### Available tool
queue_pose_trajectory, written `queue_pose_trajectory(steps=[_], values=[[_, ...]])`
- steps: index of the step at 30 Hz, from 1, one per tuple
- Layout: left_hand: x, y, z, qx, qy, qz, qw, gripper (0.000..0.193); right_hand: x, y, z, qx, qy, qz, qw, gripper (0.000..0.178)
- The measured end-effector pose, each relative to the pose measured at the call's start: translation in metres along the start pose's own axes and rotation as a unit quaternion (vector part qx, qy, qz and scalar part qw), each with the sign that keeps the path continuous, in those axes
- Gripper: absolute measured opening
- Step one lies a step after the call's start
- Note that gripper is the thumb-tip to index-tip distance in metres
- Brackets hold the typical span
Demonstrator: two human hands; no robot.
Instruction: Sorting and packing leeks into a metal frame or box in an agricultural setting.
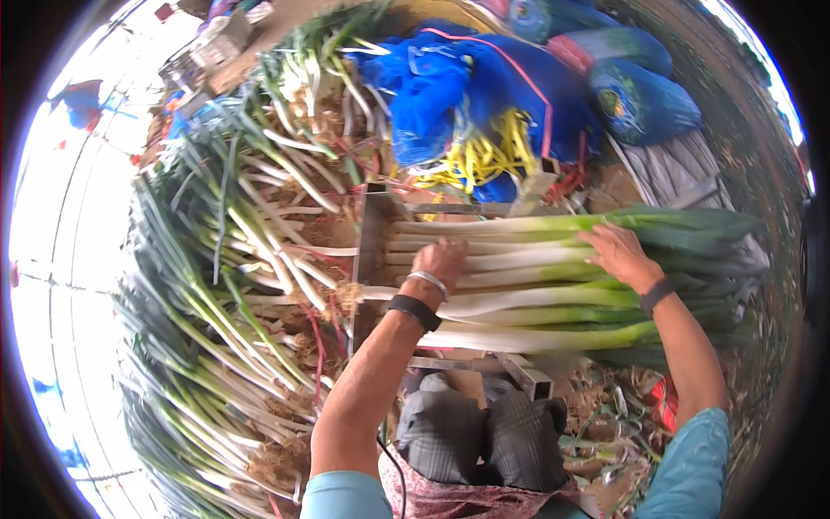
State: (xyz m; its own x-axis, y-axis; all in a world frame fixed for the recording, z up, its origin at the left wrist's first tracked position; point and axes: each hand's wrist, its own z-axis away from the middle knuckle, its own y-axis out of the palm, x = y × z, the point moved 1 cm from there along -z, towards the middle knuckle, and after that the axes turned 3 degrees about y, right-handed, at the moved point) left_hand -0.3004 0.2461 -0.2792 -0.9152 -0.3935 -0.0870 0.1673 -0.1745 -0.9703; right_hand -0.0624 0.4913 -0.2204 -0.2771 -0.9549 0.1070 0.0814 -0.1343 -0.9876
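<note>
Light-blue short sleeves (346,497) and bare forearms (363,381) rise past two knees in grey checked trousers (441,432). Beyond the knees stands a grey metal frame (532,381) of square tubing, with an upright metal end plate (373,251) along its left edge. Long white-and-green leeks (536,298) lie side by side across this frame, white ends toward the plate, dark green leaves reaching past the frame's right edge. The left hand (439,261) rests on the white stalks near the left edge, its grip curled; the fingertips are hidden, so I cannot tell whether it pinches any. The right hand (621,255), its grip spread, lies over the stalks where white turns green, nearer the right edge. Left of the plate, a heap of loose leeks (242,303) fans out, roots toward the frame. Past the frame's far edge lie bright-blue mesh netting (424,108) and tangled yellow straps (488,156).
</note>
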Motion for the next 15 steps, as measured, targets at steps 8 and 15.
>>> queue_pose_trajectory(steps=[8,15], values=[[-0.017,0.01,-0.018,-0.075,-0.006,0.026,0.997,0.019,0.002,0.004,-0.01,-0.032,0.03,0.03,0.999,0.031],[-0.011,-0.067,0.092,-0.267,0.072,0.201,0.94,0.034,0.039,-0.018,0.033,0.035,0.091,-0.078,0.992,0.047]])
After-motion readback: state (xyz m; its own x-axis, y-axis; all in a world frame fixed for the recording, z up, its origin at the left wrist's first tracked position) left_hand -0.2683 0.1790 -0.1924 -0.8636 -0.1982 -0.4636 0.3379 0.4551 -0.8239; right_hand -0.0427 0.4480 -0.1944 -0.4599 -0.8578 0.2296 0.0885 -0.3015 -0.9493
